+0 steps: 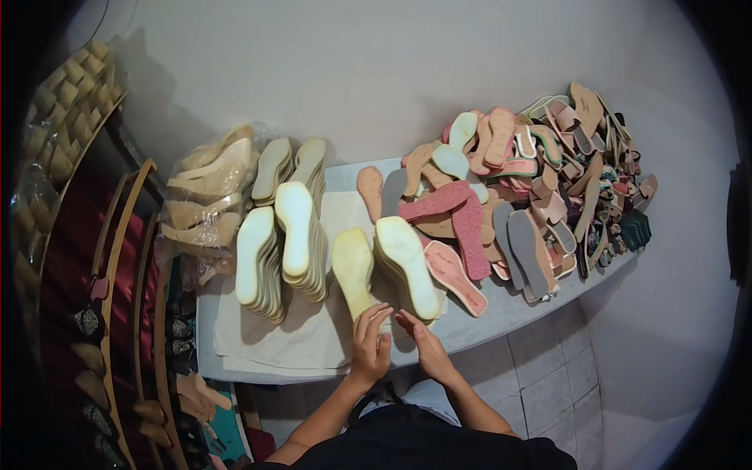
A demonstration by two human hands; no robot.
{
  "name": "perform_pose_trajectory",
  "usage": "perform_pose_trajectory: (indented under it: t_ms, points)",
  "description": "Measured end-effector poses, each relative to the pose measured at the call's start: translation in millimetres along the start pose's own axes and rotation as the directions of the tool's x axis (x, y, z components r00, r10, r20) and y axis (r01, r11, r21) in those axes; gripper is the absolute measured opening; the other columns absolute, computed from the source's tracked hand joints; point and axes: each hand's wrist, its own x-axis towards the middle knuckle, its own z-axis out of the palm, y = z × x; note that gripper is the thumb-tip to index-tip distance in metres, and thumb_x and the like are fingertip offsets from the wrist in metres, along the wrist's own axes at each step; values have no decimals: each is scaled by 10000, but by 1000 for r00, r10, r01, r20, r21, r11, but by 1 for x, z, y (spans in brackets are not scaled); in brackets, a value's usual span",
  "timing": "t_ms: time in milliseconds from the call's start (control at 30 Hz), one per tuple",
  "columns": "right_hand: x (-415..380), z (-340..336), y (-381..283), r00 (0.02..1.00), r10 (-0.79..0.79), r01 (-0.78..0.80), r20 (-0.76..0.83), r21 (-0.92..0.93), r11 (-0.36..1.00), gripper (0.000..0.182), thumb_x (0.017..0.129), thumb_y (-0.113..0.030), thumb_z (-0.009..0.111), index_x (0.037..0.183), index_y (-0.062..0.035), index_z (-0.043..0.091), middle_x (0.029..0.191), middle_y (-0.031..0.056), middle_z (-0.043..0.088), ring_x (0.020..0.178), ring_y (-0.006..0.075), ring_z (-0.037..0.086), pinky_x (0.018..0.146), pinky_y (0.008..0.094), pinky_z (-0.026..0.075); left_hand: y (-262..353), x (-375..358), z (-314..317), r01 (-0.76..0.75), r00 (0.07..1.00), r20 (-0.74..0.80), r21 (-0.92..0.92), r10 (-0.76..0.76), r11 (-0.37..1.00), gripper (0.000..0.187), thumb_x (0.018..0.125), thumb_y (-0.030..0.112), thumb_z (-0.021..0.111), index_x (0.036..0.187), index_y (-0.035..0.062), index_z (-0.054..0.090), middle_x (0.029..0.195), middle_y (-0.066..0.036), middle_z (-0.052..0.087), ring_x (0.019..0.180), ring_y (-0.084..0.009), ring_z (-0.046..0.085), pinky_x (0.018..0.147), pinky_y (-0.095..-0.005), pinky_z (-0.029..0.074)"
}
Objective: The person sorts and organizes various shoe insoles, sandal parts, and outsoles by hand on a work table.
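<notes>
My left hand [370, 345] is at the heel end of a single yellowish insole [353, 265], its fingers stretched out and overlapping that end in this view. Close beside it, my right hand [424, 348] has its fingers extended, with the fingertips right by the heel of a stack of cream insoles [410, 266]. Neither hand shows anything gripped. Left of them stand two more tall stacks, one of pale insoles [257, 254] and a higher one [295, 227]. All rest on a cream sheet [313, 348] on the table.
A heap of sandals [560, 207], pink insoles [457, 278] and grey soles [529, 243] covers the table's right side. Plastic-wrapped wedge soles [207, 196] stand at the left end, before two further insole stacks [273, 168]. Shoe racks [129, 258] line the left.
</notes>
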Motion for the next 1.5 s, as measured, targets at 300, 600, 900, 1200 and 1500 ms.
perform_pose_trajectory:
  t_ms: [300,600,900,1200,1500]
  points:
    - [-16,-91,3,998,22,-14,-66,126,992,425,961,-256,251,1203,51,416,1150,151,500,1093,201,465,954,296,325,43,9,100,-27,980,199,-23,31,999,328,855,255,428,1047,14,537,1077,-159,513,989,-323,484,867,-396,358]
    - [-28,-254,-22,997,-10,15,-79,62,998,419,954,-269,280,1210,30,423,1137,140,509,1068,192,481,950,306,342,78,41,250,111,976,194,-77,-95,991,297,862,225,441,1058,22,534,1060,-158,521,988,-321,495,857,-390,370]
    - [42,-308,-16,998,-55,56,-27,49,997,293,915,-147,401,1153,7,474,997,82,576,951,147,529,854,266,397,65,94,280,253,962,109,3,-252,968,254,839,187,496,1012,6,540,993,-161,544,945,-325,520,819,-368,405]
    - [219,-314,4,915,-401,174,-55,-841,512,316,776,-126,496,1044,35,534,939,197,589,811,317,571,714,377,458,-33,196,290,193,979,-99,155,-179,969,292,822,187,520,1036,-11,519,1013,-192,532,958,-344,516,835,-369,405]
    - [290,-296,35,957,-259,-22,-133,-919,393,283,688,-145,601,932,-21,529,883,159,555,789,326,560,689,419,455,-115,229,310,455,887,-20,204,-461,867,500,875,341,409,1218,-22,411,1243,-251,404,1162,-369,383,966,-420,300]
